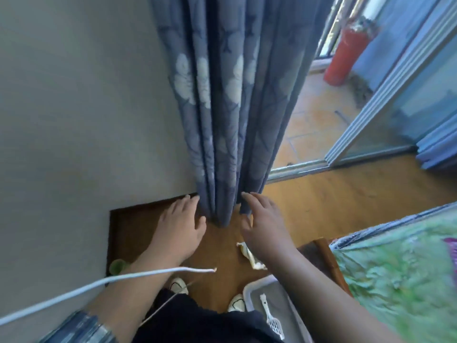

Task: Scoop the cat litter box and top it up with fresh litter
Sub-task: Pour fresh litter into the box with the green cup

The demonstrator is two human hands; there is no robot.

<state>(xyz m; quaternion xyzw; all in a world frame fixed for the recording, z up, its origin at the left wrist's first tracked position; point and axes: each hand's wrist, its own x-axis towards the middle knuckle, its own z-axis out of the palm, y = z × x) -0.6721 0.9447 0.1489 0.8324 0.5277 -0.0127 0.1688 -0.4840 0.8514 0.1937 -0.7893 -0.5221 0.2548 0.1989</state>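
The grey litter box sits on the wooden floor at the bottom, right of my feet, partly hidden under my right arm. A white slotted scoop lies inside it on grey litter. My left hand reaches forward with straight fingers against the left side of the blue flowered curtain. My right hand is spread at the curtain's right side, fingertips touching its lower folds. Neither hand holds anything.
A grey wall fills the left. A crumpled white scrap lies on the floor near my right wrist. A bed with a green cover stands at the right. A green cup sits by the wall. A sliding door opens onto a tiled balcony.
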